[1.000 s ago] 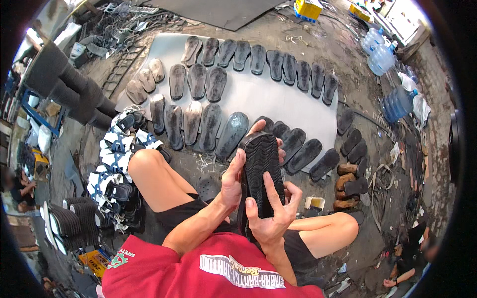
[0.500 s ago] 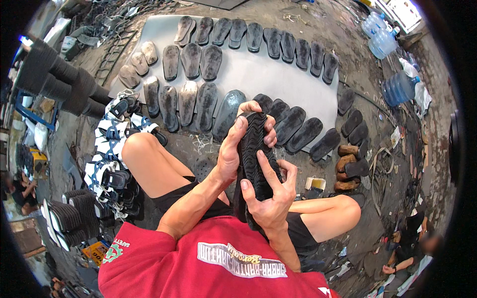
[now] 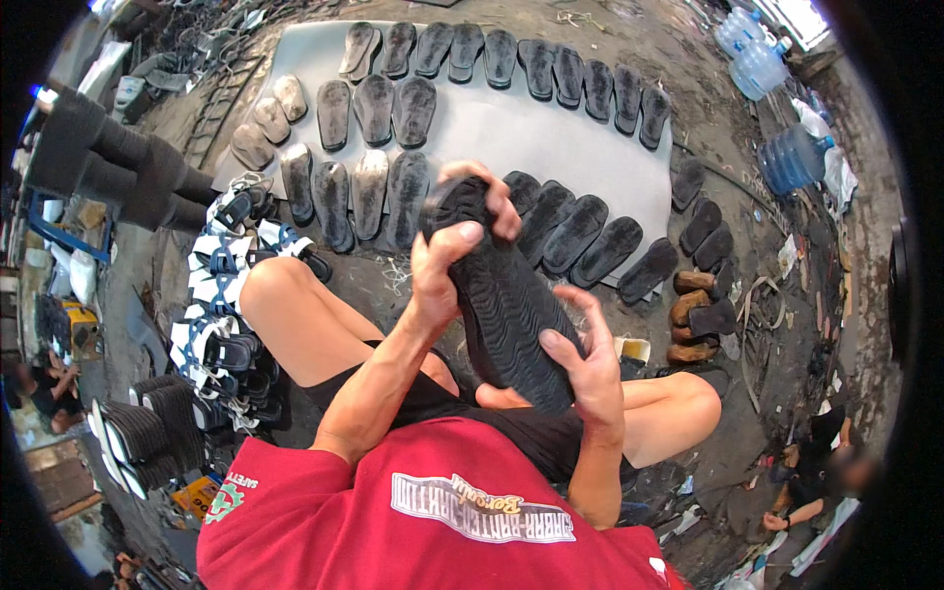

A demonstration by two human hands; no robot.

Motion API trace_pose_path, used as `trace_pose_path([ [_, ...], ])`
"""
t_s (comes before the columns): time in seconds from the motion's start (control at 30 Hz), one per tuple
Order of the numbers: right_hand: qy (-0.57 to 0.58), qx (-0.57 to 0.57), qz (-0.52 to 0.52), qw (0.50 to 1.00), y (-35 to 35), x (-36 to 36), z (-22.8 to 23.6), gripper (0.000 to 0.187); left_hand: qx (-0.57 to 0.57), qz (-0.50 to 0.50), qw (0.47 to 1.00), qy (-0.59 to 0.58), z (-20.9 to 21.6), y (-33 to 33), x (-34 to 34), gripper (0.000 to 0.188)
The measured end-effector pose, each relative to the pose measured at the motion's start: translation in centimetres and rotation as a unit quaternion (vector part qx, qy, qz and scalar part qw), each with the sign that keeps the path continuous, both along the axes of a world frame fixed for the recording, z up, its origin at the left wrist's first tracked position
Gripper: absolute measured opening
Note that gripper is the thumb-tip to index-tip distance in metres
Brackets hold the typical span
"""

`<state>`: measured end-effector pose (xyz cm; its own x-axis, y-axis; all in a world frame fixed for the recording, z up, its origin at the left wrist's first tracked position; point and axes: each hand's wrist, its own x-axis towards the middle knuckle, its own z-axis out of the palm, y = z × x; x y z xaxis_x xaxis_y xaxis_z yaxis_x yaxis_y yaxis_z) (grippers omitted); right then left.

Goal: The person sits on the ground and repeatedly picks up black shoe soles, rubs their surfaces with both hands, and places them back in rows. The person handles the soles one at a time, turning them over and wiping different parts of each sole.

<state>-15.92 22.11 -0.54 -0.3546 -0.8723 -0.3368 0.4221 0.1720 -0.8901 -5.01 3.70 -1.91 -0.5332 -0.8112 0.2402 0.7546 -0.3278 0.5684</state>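
Sole: a black rubber shoe sole (image 3: 506,300) is being held up over the person's lap, tread side facing the camera, its toe end tilting up and to the left.
Left hand: the left hand (image 3: 447,251) is wrapping the sole's upper end, thumb lying across the tread and fingers curling over the top edge; its grip is closing tight on the sole.
Right hand: the right hand (image 3: 588,362) is clasping the lower right edge of the sole, fingers spreading along its side, its grip also closed on the sole.
Sheet: a grey sheet (image 3: 492,123) is lying on the floor ahead, carrying rows of dark soles (image 3: 374,103) placed side by side.
Edges: the sole's top end is overlapping the nearest row in view; whether it is touching them cannot be told.
Open room: bare grey sheet is showing between the upper row and the lower row; a pile of white-and-blue sandals (image 3: 221,285) is crowding the left knee, and water jugs (image 3: 787,162) are standing well apart at the right.
Change: the sole is sitting larger and nearer the camera than half a second ago, and the left thumb is now pressing across the tread instead of along the side.
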Motion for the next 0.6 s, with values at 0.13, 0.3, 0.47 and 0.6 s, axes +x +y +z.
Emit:
trace_pose_path([
  [0.13, -0.196, 0.010, -0.034, 0.980, 2.5, -0.4, -4.4, 0.041, -0.089, 0.107, 0.990, 0.024, 0.6, -1.4, -0.1, 0.063],
  [0.3, -0.198, 0.033, -0.237, 0.950, 2.3, -3.0, -4.9, 0.015, -0.017, -0.017, 0.997, 0.067, 0.2, 1.7, 0.9, 0.090],
  [0.47, 0.025, -0.128, -0.261, 0.957, 4.5, -10.9, -4.5, 0.012, 0.303, -0.394, 0.860, -0.111, -0.3, 7.2, 2.8, 0.082],
  [0.6, 0.173, -0.103, -0.183, 0.962, 5.2, -12.0, -2.2, 0.007, 0.303, -0.548, 0.776, -0.075, -2.6, 9.8, 1.1, 0.082],
])
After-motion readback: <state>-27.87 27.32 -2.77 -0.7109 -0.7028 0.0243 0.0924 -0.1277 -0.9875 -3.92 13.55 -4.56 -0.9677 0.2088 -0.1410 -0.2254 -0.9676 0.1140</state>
